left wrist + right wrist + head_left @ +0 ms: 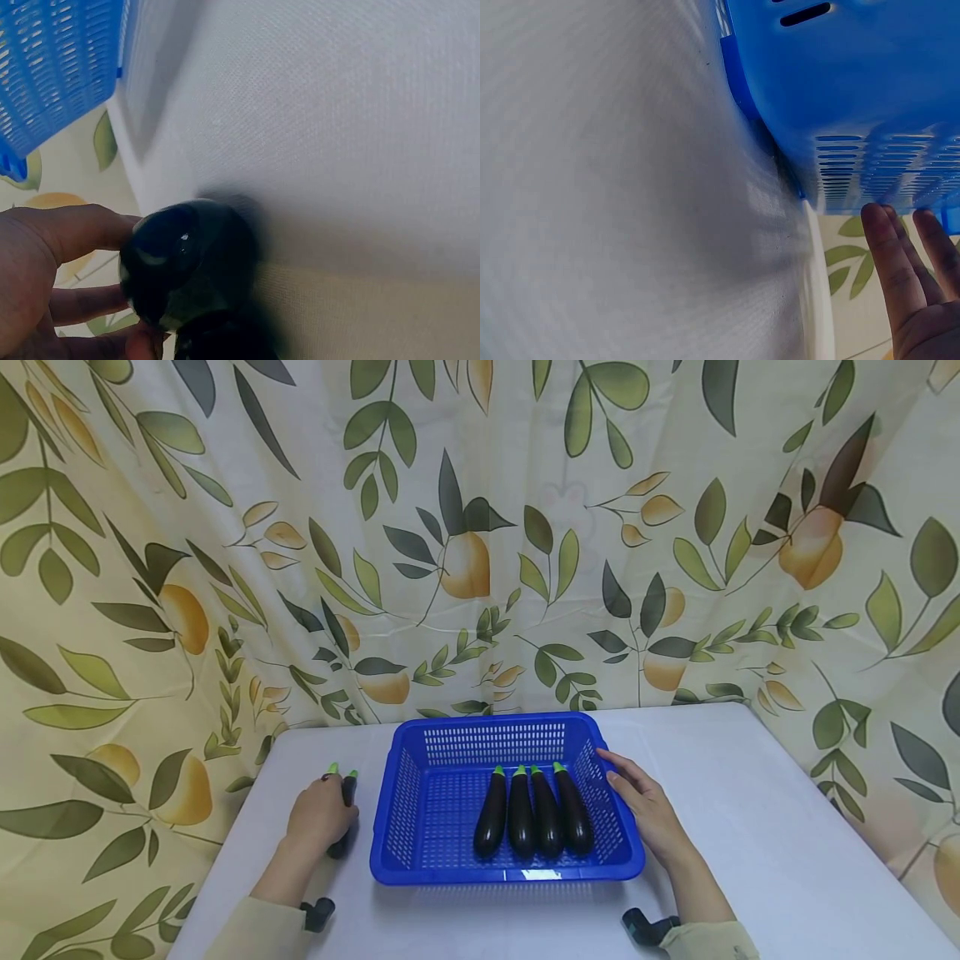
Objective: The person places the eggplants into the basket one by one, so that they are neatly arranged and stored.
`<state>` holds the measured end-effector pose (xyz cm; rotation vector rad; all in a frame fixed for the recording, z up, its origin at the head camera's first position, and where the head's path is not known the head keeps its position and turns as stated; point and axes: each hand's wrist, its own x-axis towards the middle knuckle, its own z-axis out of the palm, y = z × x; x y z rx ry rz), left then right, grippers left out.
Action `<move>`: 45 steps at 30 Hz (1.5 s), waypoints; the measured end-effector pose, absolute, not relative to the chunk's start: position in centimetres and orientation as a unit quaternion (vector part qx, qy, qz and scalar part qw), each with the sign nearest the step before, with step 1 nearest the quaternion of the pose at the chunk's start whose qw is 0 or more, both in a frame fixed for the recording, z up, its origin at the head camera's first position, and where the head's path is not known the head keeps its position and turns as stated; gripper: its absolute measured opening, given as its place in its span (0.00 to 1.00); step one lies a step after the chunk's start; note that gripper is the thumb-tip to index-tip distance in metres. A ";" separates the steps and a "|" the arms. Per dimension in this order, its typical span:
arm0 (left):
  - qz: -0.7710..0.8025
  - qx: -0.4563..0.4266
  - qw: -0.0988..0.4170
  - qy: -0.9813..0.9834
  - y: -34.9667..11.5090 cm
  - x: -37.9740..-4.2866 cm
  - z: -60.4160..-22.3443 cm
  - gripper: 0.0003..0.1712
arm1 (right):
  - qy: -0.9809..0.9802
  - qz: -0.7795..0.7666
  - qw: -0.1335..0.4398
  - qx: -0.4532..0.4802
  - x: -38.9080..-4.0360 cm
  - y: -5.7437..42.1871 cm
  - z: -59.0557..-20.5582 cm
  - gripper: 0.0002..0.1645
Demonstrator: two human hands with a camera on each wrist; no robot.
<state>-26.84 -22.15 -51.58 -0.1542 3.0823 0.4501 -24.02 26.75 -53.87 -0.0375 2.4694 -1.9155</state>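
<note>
My left hand (322,810) is curled over eggplants on the table, left of the basket. Two green stem tips show past its fingers, and one dark eggplant (348,789) shows beside the thumb side. From the left wrist, thumb and fingers hold a glossy eggplant (187,262) near its rounded end. Four-sided and blue, the slotted plastic basket (506,878) has several eggplants (492,818) lying side by side in its right half, stems away from me. My right hand (647,806) rests with extended fingers (892,262) against the basket's right side.
A white cloth covers the table (750,827). Behind it hangs a curtain (495,560) printed with leaves and fruit, also draped along the left side. Small black devices (318,914) are strapped at both wrists, beside the light sleeves.
</note>
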 end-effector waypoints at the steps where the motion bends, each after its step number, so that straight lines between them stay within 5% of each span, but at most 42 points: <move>1: 0.143 -0.050 0.012 0.988 -22.2 -26.8 -51.6 0.32 | 0.790 -0.613 0.008 -0.012 -24.0 26.8 -53.9 0.33; 45: 0.209 -0.039 -0.007 0.977 -20.7 -26.0 -48.2 0.35 | 0.791 -0.612 0.005 -0.014 -24.0 26.8 -54.0 0.32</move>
